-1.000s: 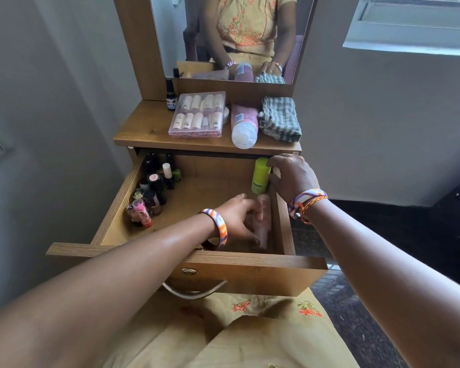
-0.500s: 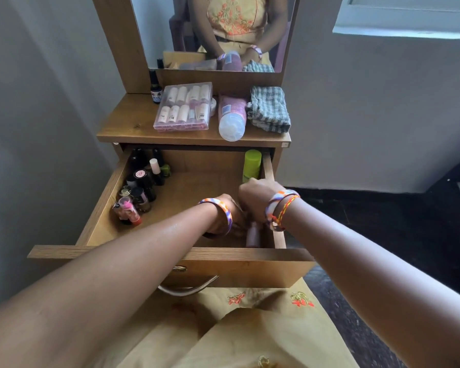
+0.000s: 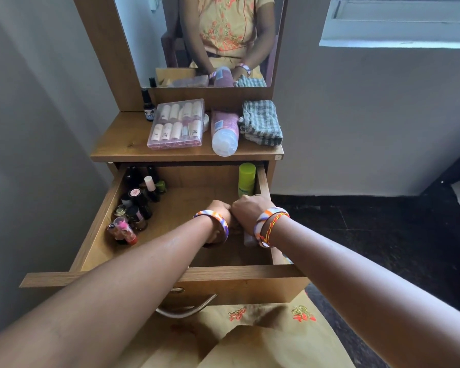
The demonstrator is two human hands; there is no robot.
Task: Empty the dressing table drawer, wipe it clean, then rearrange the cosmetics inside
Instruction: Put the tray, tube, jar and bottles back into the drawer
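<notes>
The wooden drawer point(image 3: 98, 221) is pulled out. Both my hands meet inside it by the right wall. My left hand point(image 3: 219, 212) and my right hand point(image 3: 248, 209) are curled, knuckles touching, around a pale pink tube point(image 3: 249, 239) that lies along that wall; only its near end shows under my right wrist. A lime green tube point(image 3: 247, 179) stands in the back right corner. Several nail polishes and lipsticks point(image 3: 135, 205) are grouped along the drawer's left side.
On the tabletop point(image 3: 122, 144) lie a clear pink case of small bottles point(image 3: 176, 124), a pink bottle on its side point(image 3: 224, 131), a folded checked cloth point(image 3: 262, 122) and a small dark bottle point(image 3: 147, 107). A mirror point(image 3: 197, 35) stands behind. Dark floor lies to the right.
My right hand has left the green tube and come down beside my left hand onto the pink tube. The view has shifted slightly.
</notes>
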